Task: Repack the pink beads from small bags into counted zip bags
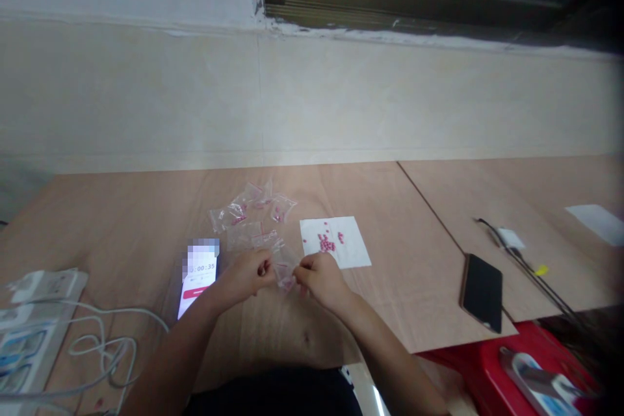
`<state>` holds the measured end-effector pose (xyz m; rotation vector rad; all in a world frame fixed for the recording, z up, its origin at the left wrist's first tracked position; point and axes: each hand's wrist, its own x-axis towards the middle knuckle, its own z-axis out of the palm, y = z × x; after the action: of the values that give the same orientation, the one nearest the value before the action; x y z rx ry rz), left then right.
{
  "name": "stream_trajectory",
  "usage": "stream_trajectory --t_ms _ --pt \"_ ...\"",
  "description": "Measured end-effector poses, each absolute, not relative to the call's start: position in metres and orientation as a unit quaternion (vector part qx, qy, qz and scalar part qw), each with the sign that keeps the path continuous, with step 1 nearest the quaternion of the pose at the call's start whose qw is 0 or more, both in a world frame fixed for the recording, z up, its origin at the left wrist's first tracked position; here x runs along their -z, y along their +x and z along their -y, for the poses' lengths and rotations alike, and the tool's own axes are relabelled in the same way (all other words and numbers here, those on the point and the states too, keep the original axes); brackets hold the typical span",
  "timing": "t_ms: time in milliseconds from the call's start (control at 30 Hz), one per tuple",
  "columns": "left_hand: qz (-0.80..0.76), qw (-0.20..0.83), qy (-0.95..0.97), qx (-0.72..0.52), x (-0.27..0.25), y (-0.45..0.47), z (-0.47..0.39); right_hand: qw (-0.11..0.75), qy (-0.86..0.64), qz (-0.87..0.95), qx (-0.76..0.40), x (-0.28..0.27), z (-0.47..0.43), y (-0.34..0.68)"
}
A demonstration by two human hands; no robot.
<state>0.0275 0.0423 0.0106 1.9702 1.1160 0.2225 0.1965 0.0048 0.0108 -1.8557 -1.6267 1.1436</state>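
Observation:
Between my two hands is a small clear zip bag (285, 276) with a little pink in its lower part. My left hand (247, 274) is closed at the bag's left edge, fingers curled and pinched. On the other side, my right hand (322, 281) pinches the bag's right edge, thumb and fingertips together. Beyond them, flat clear bags (244, 234) lie overlapping on the table. Farther back are several bags holding pink pieces, one of them a filled bag (280, 209). Right of these, small pink pieces (326, 244) lie loosely grouped on a white paper sheet (358, 250).
A lit phone (199, 276) showing a timer lies by my left forearm. A white power strip (43, 325) and looping white cables (110, 341) occupy the left. To the right are a dark phone (481, 292), black cables (531, 273) and a red stool (531, 351) below the table edge.

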Motion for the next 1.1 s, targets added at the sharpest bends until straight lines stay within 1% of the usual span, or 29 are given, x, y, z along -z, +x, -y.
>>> stream_trajectory --t_ms 100,200,333,567,667,800,867,967,1033,1100 --pt "-0.454 0.356 0.812 -0.091 -0.016 0.026 -0.044 0.207 -0.675 0.594 -0.385 -0.012 -0.004 0.198" --pt "-0.474 0.314 0.816 -0.103 -0.022 0.03 -0.04 0.23 -0.675 0.596 -0.37 -0.012 -0.003 0.195" --pt "-0.447 0.344 0.816 -0.128 -0.02 0.037 -0.033 0.257 -0.65 0.608 -0.376 -0.013 0.0 0.192" --pt "-0.421 0.371 0.814 -0.151 -0.012 0.035 -0.035 0.213 -0.676 0.618 -0.34 -0.015 0.007 0.201" --pt "-0.367 0.415 0.817 -0.163 -0.017 0.031 -0.034 0.239 -0.675 0.605 -0.349 -0.019 0.007 0.204" --pt "-0.291 0.537 0.78 -0.134 -0.018 0.028 -0.031 0.323 -0.605 0.593 -0.422 -0.028 0.002 0.209" --pt "-0.3 0.558 0.761 -0.137 -0.012 0.03 -0.029 0.35 -0.565 0.591 -0.458 -0.032 -0.001 0.212" --pt "-0.329 0.572 0.734 -0.162 0.0 0.04 -0.029 0.363 -0.534 0.582 -0.494 -0.034 -0.005 0.218" --pt "-0.332 0.6 0.709 -0.163 0.01 0.045 -0.031 0.371 -0.531 0.575 -0.499 -0.032 -0.007 0.222" --pt "-0.345 0.623 0.684 -0.157 0.018 0.047 -0.035 0.394 -0.546 0.561 -0.482 -0.027 -0.005 0.228"
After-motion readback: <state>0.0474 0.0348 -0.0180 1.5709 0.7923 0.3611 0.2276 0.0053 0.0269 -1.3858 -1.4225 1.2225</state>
